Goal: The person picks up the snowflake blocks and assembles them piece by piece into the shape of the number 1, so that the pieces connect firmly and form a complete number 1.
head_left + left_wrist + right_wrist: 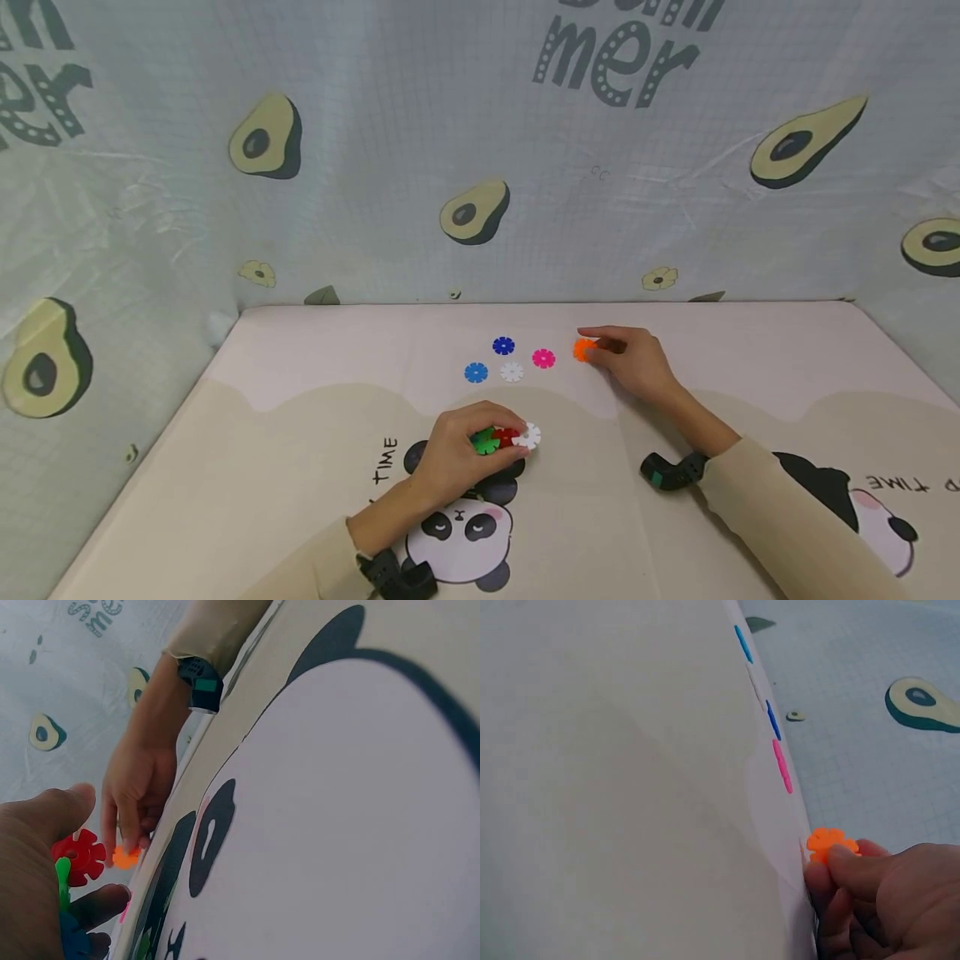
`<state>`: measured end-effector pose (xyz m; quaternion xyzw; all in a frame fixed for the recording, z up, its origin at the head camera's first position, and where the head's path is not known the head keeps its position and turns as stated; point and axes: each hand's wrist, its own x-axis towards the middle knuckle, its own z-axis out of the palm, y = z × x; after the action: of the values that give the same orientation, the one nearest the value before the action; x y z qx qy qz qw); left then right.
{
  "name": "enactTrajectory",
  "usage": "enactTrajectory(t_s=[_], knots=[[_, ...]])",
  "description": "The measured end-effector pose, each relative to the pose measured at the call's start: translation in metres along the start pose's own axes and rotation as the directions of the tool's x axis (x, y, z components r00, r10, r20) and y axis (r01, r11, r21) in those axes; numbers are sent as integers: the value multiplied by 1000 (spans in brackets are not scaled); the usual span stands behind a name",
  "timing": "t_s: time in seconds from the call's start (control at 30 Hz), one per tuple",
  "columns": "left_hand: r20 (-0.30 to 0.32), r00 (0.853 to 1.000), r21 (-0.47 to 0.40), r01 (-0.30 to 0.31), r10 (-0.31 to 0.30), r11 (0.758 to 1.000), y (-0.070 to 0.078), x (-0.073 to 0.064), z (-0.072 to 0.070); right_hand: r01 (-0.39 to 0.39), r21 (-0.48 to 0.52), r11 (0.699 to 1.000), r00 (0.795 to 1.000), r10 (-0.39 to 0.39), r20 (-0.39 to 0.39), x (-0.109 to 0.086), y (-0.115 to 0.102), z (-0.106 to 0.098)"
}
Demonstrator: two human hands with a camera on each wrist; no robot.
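My left hand [456, 450] holds a small row of notched plastic snowflake discs over the panda print, its fingers and thumb around them. A green disc [485, 442], a red disc [506, 437] and a white disc [532, 436] show in the head view; a blue disc [75, 937] shows lower in the palm in the left wrist view. Farther back, my right hand [639, 364] pinches an orange snowflake disc [829, 841] between thumb and fingers, close to the tabletop. Part of the orange disc is hidden behind the thumb.
Loose discs lie flat near the back of the table: dark blue [503, 345], light blue [476, 372], white [512, 372] and pink [543, 358]. A printed cloth [585, 517] covers the table. Behind it hangs an avocado-patterned curtain [375, 167].
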<state>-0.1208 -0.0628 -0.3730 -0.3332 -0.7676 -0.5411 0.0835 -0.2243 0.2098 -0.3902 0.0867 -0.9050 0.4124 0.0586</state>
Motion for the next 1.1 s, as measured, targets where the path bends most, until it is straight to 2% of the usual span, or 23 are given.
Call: enactTrajectory(t_s=[0.17, 0.43, 0.5, 0.73, 1.1], knots=[[7, 1000, 2, 1, -1, 1000, 0, 0, 1, -49, 79, 996, 998, 46, 43, -4, 0, -4], [9, 1000, -6, 8, -8, 1000, 1, 1, -1, -87, 200, 976, 992, 67, 105, -12, -3, -6], [7, 1000, -7, 16, -16, 1000, -3, 0, 0, -97, 230, 969, 990, 70, 121, -14, -5, -6], [16, 999, -1, 30, -30, 1000, -33, -5, 5, -93, 287, 953, 985, 46, 169, -28, -16, -5], [24, 999, -7, 38, -37, 999, -33, -5, 4, -97, 319, 943, 981, 36, 191, -48, -27, 0]])
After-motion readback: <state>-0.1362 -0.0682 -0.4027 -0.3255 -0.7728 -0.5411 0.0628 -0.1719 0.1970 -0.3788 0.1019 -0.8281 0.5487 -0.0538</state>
